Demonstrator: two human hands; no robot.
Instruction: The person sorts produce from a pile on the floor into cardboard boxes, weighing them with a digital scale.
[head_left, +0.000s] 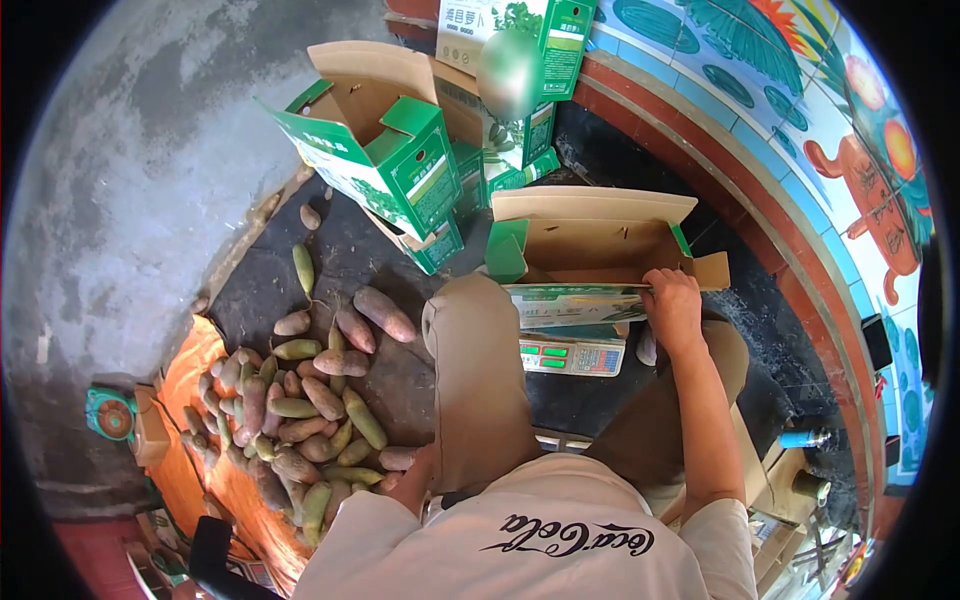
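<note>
My right hand (672,305) grips the near edge of an open cardboard carton (590,240), fingers curled over its rim near the right corner. Inside, the carton shows bare brown cardboard. It rests on a digital scale (572,357) whose green displays are lit, between my knees. My left arm reaches down beside my left thigh, and the left hand (420,472) is mostly hidden there, close to a big heap of radishes (320,400), some green and some reddish with soil on them. One reddish root (647,347) lies right of the scale.
More green and white cartons (400,165) stand ahead on the left, and others (520,90) are stacked behind. A dark sheet (270,260) covers the floor, with orange cloth (170,450) at left. A brick-edged, tiled wall (740,190) curves along the right.
</note>
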